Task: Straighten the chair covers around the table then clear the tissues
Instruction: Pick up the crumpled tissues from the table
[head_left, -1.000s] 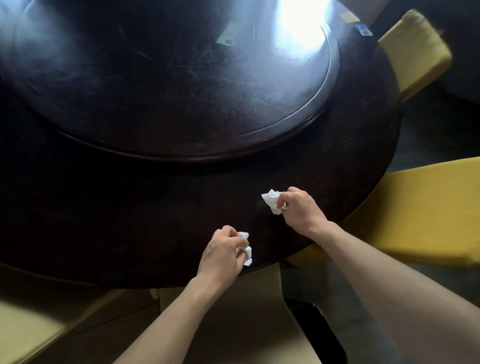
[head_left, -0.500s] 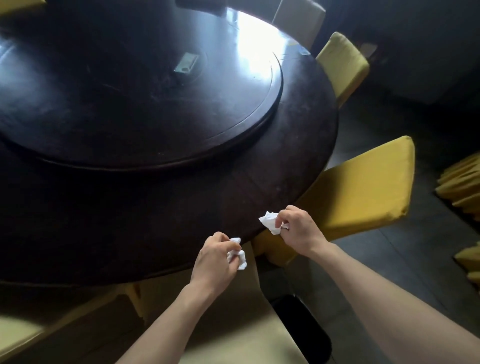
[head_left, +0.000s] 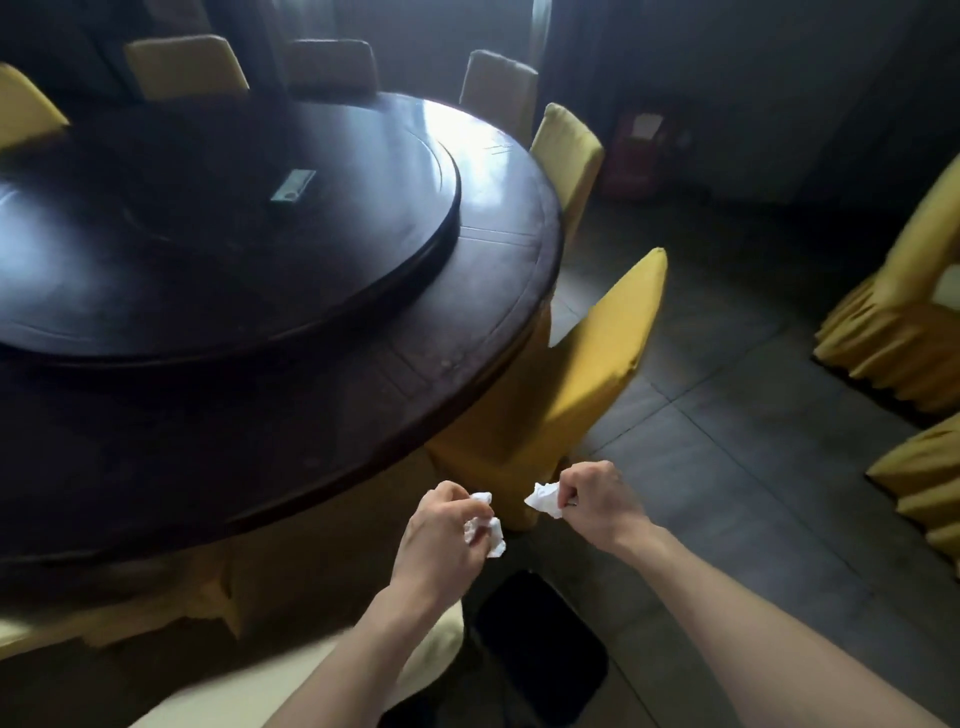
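Note:
My left hand (head_left: 441, 535) grips a crumpled white tissue (head_left: 485, 525), held off the near right edge of the round dark table (head_left: 322, 431). Just to its right, my right hand (head_left: 597, 504) pinches a second crumpled tissue (head_left: 543, 500). Both hands hover above the floor, beside a yellow-covered chair (head_left: 576, 384) tucked against the table. More yellow-covered chairs (head_left: 569, 150) ring the table's far side.
A large dark turntable (head_left: 218, 249) fills the table's middle, with a small flat card (head_left: 292, 186) on it. Below my hands stands a black bin (head_left: 540, 660) on the tiled floor. Stacked yellow covers (head_left: 904, 332) lie at the right. A pale chair seat (head_left: 322, 675) is under my left arm.
The view has swung up and to the right. Both hands, still holding their tissues, have left the tabletop and now hang off its edge above the floor near the bin.

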